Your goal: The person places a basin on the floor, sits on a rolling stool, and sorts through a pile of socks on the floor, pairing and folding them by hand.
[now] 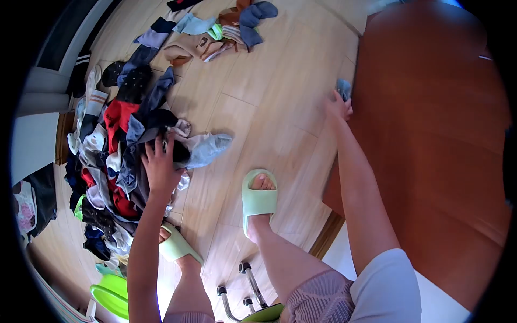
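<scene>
A heap of mixed socks in black, grey, red and white lies on the floor at the left. My left hand rests on its near edge with the fingers spread over dark socks. Just beyond those fingertips, a pale grey sock sticks out from the heap onto the floor. Out to the right, my right hand is closed on a small grey-blue sock, close to the edge of a reddish-brown wooden surface. Part of that sock is hidden by the fingers.
A smaller group of socks lies farther off on the wood floor. My feet wear light green slippers. Chair legs stand between my legs. A bright green basin is at the lower left, below a dark bag.
</scene>
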{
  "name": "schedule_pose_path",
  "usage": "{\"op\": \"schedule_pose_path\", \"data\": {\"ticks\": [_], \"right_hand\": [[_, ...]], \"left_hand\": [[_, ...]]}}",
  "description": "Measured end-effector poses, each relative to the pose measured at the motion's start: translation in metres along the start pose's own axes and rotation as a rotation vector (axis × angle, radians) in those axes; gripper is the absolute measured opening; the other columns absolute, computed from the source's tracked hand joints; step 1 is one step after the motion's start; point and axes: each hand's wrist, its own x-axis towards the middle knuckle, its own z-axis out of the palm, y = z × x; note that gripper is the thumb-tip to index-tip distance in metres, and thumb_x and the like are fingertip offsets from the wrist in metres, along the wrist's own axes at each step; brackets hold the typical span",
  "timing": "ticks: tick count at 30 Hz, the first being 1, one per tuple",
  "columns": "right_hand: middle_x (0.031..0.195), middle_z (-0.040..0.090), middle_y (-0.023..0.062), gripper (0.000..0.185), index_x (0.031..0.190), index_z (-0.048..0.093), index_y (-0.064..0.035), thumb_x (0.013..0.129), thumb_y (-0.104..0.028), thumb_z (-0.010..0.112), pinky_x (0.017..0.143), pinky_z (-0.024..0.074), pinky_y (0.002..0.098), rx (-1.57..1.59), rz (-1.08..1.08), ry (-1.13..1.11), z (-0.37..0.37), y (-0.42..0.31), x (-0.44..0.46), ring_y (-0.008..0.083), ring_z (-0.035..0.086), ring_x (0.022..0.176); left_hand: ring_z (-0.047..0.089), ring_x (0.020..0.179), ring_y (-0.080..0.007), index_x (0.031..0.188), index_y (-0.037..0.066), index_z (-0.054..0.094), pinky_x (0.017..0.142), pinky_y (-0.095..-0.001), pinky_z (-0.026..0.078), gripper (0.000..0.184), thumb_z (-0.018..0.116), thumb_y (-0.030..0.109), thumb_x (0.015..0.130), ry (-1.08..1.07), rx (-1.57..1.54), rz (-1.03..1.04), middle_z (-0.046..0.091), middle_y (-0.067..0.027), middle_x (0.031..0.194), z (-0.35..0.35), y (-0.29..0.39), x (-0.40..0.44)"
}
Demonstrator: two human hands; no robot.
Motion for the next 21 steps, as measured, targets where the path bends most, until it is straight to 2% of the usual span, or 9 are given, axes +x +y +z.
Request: {"op": "schedule_pose_path", "data": {"ticks": [2, 4, 5, 7, 9, 14, 17, 20, 21], "right_hand": [[0.152, 0.032, 0.01, 0.049, 0.13, 0.057, -0.0092, 0.086, -0.029, 0.062, 0.111, 0.0286, 0.0484, -0.066, 0.029, -0.137, 0.047, 0.029, 0.044, 0.0301, 0.031, 0.138], [0.151, 0.033, 0.0067, 0.049, 0.131, 0.055, -0.007, 0.088, -0.03, 0.06, 0.111, 0.0265, 0.0511, -0.031, -0.141, 0.059, 0.039, -0.004, 0.023, 0.0305, 0.031, 0.138], [0.151, 0.034, 0.005, 0.048, 0.131, 0.054, -0.0058, 0.089, -0.03, 0.059, 0.111, 0.0255, 0.0524, -0.008, -0.226, 0.159, 0.035, -0.028, 0.01, 0.0307, 0.031, 0.138], [0.15, 0.035, 0.0021, 0.046, 0.129, 0.055, -0.0051, 0.091, -0.032, 0.059, 0.109, 0.0258, 0.0568, -0.011, -0.601, 0.27, 0.04, -0.075, 0.0, 0.0312, 0.032, 0.137], [0.149, 0.037, 0.0026, 0.052, 0.128, 0.055, -0.0043, 0.088, -0.036, 0.062, 0.107, 0.0263, 0.0603, 0.257, -0.75, 0.258, 0.033, -0.137, -0.018, 0.0331, 0.032, 0.136], [0.155, 0.026, 0.005, 0.08, 0.136, 0.048, -0.0031, 0.076, -0.05, 0.073, 0.111, 0.021, 0.062, 0.291, -0.566, 0.083, 0.041, -0.281, -0.041, 0.0434, 0.02, 0.142], [0.156, 0.022, 0.0059, 0.088, 0.143, 0.04, -0.0099, 0.072, -0.05, 0.075, 0.112, 0.0195, 0.0642, 0.25, -0.447, -0.234, 0.041, -0.329, -0.057, 0.0463, 0.014, 0.143], [0.154, 0.025, 0.0046, 0.088, 0.146, 0.035, -0.0201, 0.072, -0.045, 0.075, 0.11, 0.02, 0.0668, 0.03, -0.559, -0.455, 0.044, -0.352, -0.089, 0.0471, 0.016, 0.141], [0.148, 0.034, 0.0053, 0.076, 0.138, 0.046, -0.0252, 0.069, -0.038, 0.075, 0.106, 0.0255, 0.0682, 0.06, -0.601, -0.389, 0.05, -0.355, -0.104, 0.048, 0.023, 0.137]], "left_hand": [[0.037, 0.129, -0.0496, 0.15, 0.024, 0.029, 0.105, -0.0575, 0.037, 0.115, 0.091, 0.026, 0.053, 0.021, 0.048, 0.036, 0.036, -0.0166, 0.145, 0.005, 0.001, 0.007], [0.036, 0.13, -0.0512, 0.151, 0.026, 0.026, 0.106, -0.0558, 0.037, 0.121, 0.091, 0.023, 0.05, -0.039, 0.063, 0.028, 0.037, -0.0194, 0.144, 0.005, 0.002, 0.014], [0.037, 0.127, -0.0548, 0.151, 0.024, 0.027, 0.103, -0.0538, 0.042, 0.123, 0.092, 0.023, 0.047, -0.047, 0.135, 0.036, 0.036, -0.0215, 0.144, 0.006, 0.004, 0.019], [0.039, 0.125, -0.0566, 0.151, 0.023, 0.027, 0.099, -0.0524, 0.046, 0.125, 0.093, 0.024, 0.046, -0.092, 0.14, 0.002, 0.035, -0.0226, 0.144, 0.011, 0.007, 0.026], [0.04, 0.123, -0.0596, 0.151, 0.022, 0.025, 0.094, -0.0503, 0.052, 0.128, 0.094, 0.025, 0.043, -0.114, 0.168, -0.009, 0.035, -0.025, 0.144, 0.014, 0.009, 0.028], [0.048, 0.117, -0.0577, 0.148, 0.019, 0.035, 0.091, -0.049, 0.052, 0.102, 0.083, 0.015, 0.058, -0.052, 0.24, 0.015, 0.04, -0.0236, 0.141, 0.017, 0.009, 0.029], [0.047, 0.117, -0.0583, 0.146, 0.018, 0.039, 0.092, -0.0512, 0.051, 0.088, 0.075, 0.01, 0.066, -0.028, 0.232, 0.01, 0.043, -0.0247, 0.139, 0.022, 0.009, 0.03], [0.047, 0.117, -0.058, 0.145, 0.018, 0.039, 0.09, -0.0515, 0.052, 0.087, 0.075, 0.011, 0.066, 0.03, 0.222, 0.026, 0.043, -0.0246, 0.139, 0.029, 0.004, 0.029], [0.048, 0.115, -0.0574, 0.144, 0.019, 0.042, 0.089, -0.0524, 0.053, 0.078, 0.072, 0.012, 0.072, 0.041, 0.216, 0.034, 0.043, -0.0244, 0.139, 0.03, 0.003, 0.029]]}}
